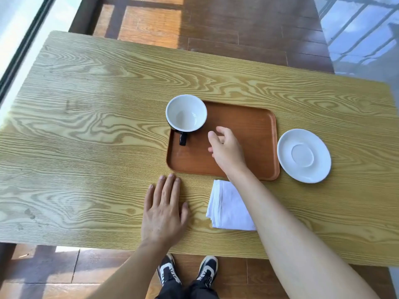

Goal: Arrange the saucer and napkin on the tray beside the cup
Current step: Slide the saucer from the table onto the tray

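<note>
A brown tray (254, 126) lies on the wooden table (97, 104). An empty cup (186, 113), white inside with a dark handle, stands upright on the tray's far left corner. The white saucer (304, 156) rests on the table just right of the tray. A folded white napkin (230, 207) lies on the table in front of the tray, partly under my right forearm. My right hand (226, 149) hovers over the tray's middle, fingers loosely apart, holding nothing. My left hand (164, 210) lies flat on the table, left of the napkin.
The table's near edge runs just above my shoes (187, 271) on a wood floor. A window frame (21, 46) borders the table on the left. A glossy reflective floor (356, 29) lies at the far right.
</note>
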